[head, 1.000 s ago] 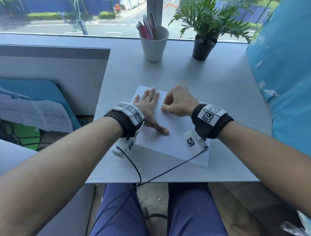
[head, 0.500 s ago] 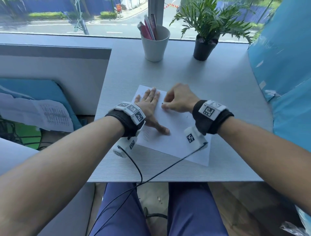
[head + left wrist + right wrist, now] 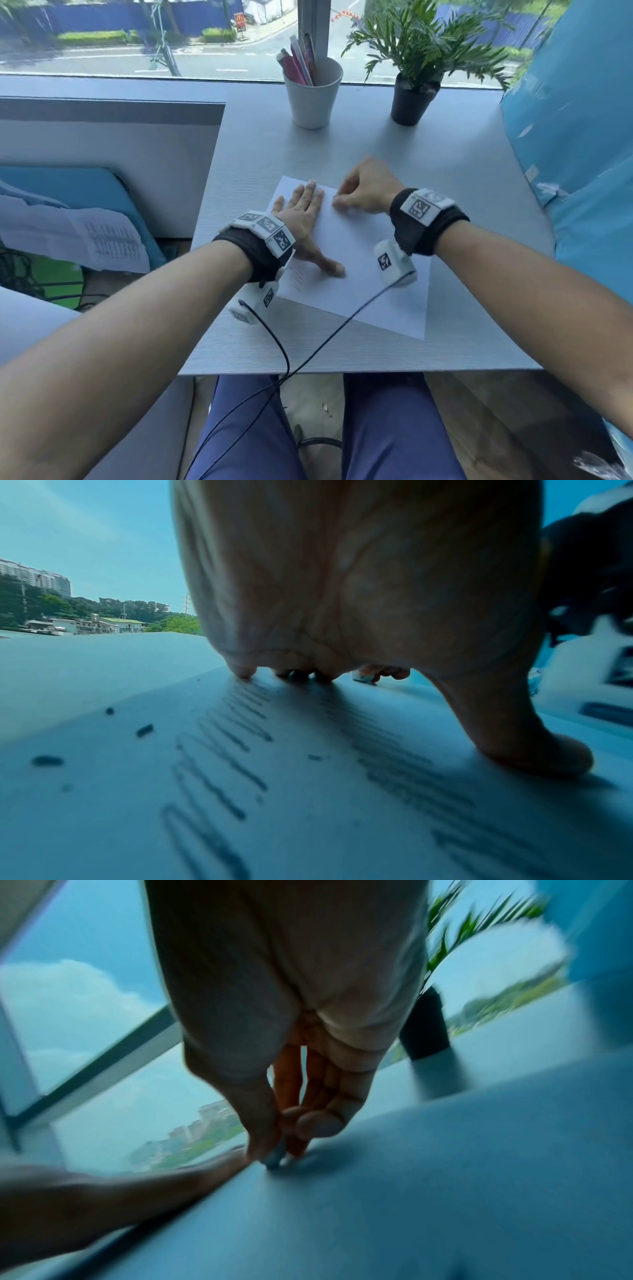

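A white sheet of paper (image 3: 359, 274) with pencil scribbles (image 3: 222, 750) lies on the grey table (image 3: 462, 178). My left hand (image 3: 305, 219) lies flat on the sheet's left part, fingers straight and thumb (image 3: 534, 750) spread, pressing it down. My right hand (image 3: 339, 204) is curled near the sheet's far edge, just right of the left fingertips. Its thumb and fingers pinch a small pale object (image 3: 274, 1158), perhaps an eraser, with its tip on the paper. The same object (image 3: 363, 679) shows beyond the left palm. Dark crumbs (image 3: 143, 730) lie on the sheet.
A white cup of pens (image 3: 313, 92) and a potted plant (image 3: 414, 99) stand at the table's far edge by the window. A blue covered surface (image 3: 582, 137) rises on the right. Black cables (image 3: 308, 359) run from both wrists over the near edge.
My right hand has slid a little away from me along the paper toward its far edge, still pinching the small object. The left hand has stayed flat on the sheet.
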Available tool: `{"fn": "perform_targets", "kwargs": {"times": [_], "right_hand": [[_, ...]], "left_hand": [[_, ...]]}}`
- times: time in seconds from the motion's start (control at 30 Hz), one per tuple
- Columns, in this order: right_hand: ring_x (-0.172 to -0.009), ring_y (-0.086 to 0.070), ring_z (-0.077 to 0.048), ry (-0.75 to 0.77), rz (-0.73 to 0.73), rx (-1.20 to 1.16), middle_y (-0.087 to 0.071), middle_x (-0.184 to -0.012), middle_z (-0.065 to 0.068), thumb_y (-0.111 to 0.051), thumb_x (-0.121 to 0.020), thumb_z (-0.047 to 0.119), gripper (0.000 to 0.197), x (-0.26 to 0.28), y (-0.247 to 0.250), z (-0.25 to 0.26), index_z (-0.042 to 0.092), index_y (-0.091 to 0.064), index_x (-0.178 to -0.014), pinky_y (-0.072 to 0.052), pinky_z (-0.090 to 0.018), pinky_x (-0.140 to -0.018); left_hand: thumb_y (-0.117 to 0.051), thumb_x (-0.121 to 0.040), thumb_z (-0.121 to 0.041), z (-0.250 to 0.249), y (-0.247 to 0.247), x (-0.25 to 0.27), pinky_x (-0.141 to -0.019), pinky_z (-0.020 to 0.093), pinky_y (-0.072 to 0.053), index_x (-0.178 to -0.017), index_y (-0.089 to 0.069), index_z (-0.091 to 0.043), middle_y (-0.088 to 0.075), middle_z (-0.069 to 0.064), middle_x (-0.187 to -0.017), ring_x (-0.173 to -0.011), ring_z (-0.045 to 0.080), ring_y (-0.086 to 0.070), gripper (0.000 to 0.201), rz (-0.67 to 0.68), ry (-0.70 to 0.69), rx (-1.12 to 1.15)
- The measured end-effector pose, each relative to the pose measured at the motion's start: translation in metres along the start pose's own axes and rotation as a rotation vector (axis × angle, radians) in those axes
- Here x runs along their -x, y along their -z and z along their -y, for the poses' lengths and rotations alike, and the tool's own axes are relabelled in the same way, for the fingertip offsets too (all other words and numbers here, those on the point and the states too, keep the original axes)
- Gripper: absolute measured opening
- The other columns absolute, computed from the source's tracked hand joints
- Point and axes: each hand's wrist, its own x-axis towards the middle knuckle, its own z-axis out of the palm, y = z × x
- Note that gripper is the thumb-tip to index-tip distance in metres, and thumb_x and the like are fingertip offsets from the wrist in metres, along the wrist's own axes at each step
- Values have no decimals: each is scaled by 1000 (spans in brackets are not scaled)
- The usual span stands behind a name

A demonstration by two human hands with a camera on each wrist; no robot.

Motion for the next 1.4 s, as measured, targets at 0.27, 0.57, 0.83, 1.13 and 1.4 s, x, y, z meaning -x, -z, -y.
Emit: {"fn": "perform_targets", "kwargs": {"times": [0.27, 0.57, 0.83, 1.13, 1.4], "right_hand": [[-64, -60, -6, -28, -40, 6, -75, -80, -4, -79, -74, 24, 18, -7, 0, -1, 10, -79, -85, -37, -4, -51], [-64, -65, -12, -109, -137, -29, -72, -74, -5, -78, -74, 21, 14, 0, 20, -8, 7, -77, -78, -47, -19, -63], [-72, -62, -14, -201, 115, 38, -71, -77, 2, -75, -79, 25, 10, 55, 30, -55, 15, -74, -80, -44, -22, -62], [-72, -56, -10, -136, 122, 52, -65, -79, 3, -74, -81, 25, 10, 54, 30, -57, 17, -74, -86, -38, -13, -56], [-80, -59, -13, -166, 138, 40, -66, -82, 5, -74, -81, 28, 10, 53, 30, -57, 18, -73, -84, -40, -23, -71]], "left_hand": [[-67, -45, -89, 0, 1, 0, -120, 47, 10, -152, 23, -14, 30, 0, -158, -145, 18, 27, 159, 6, -9, 1], [-66, -45, -89, 1, 1, 0, -120, 47, 10, -152, 23, -16, 30, -1, -158, -145, 16, 27, 157, 5, -7, -16], [-56, -50, -94, 6, 0, 3, -120, 45, 11, -153, 21, -17, 28, 0, -159, -147, 17, 24, 150, 4, -28, -78], [-38, -83, -78, -48, -24, 34, -119, 40, 11, -156, 9, -20, 18, -1, -162, -149, 15, 16, 104, 78, -583, -302], [-40, -82, -79, 15, 9, -9, -121, 45, 8, -155, 15, -21, 24, -3, -160, -148, 16, 19, 108, 15, -176, -138]]}}
